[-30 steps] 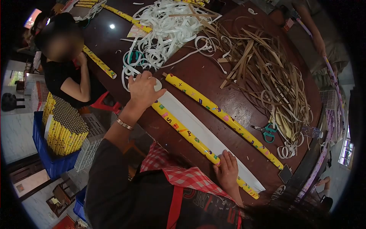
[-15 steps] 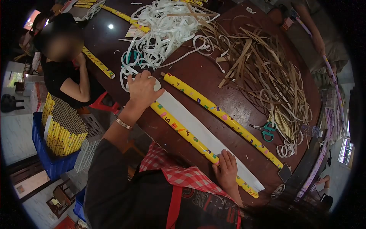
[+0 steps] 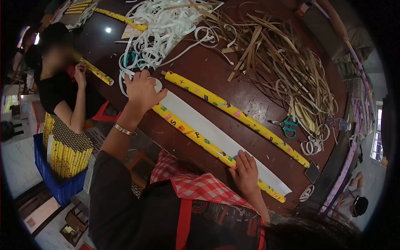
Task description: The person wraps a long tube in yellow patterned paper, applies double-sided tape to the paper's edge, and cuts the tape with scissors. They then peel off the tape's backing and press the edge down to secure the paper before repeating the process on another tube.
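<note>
A yellow patterned roll of wrapping paper (image 3: 193, 134) lies slantwise before me, partly unrolled, its white inner side (image 3: 214, 131) showing along the far edge. My left hand (image 3: 143, 93) lies over its upper left end, fingers spread and thumb apart. Beside that thumb is a round white piece (image 3: 158, 85) I cannot identify. Lower down, my right hand (image 3: 246, 171) rests flat on the roll with its fingers stretched out. Beyond the sheet lies a second, closed yellow roll (image 3: 233, 111), touched by neither hand.
White strips (image 3: 156, 31) and brown strips (image 3: 275, 54) are heaped on the far table, with teal scissors (image 3: 289, 127) at right. A co-worker (image 3: 62, 79) sits at left holding a yellow roll (image 3: 96, 71). A blue crate (image 3: 60, 185) below holds several rolls.
The table scene has shifted a little up and left in view. Both hands stay on the roll in much the same places. The co-worker's arm has moved.
</note>
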The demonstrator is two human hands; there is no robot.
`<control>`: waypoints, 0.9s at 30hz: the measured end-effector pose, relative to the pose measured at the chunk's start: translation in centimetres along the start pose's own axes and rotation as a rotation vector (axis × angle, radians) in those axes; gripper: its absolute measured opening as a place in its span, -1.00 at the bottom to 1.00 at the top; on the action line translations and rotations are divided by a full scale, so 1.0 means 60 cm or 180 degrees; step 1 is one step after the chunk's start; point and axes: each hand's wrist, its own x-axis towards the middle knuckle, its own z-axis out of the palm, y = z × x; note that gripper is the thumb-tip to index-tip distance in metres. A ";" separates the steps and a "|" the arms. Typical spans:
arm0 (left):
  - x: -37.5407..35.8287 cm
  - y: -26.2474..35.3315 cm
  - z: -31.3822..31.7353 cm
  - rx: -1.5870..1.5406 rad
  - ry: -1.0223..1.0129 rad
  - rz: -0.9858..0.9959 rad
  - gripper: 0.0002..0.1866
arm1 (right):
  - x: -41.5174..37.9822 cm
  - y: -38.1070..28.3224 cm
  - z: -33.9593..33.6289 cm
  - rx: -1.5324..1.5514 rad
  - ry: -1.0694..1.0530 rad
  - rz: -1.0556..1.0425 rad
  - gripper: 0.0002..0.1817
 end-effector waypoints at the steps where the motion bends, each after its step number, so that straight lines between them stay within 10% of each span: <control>1: 0.001 0.000 -0.001 0.0054 0.0017 0.0038 -0.55 | 0.000 0.000 0.001 0.0003 0.0001 0.0010 -0.43; 27: 0.010 0.008 -0.013 0.0390 -0.0154 0.0290 -0.61 | -0.001 0.000 0.002 0.0004 0.0092 -0.0021 -0.45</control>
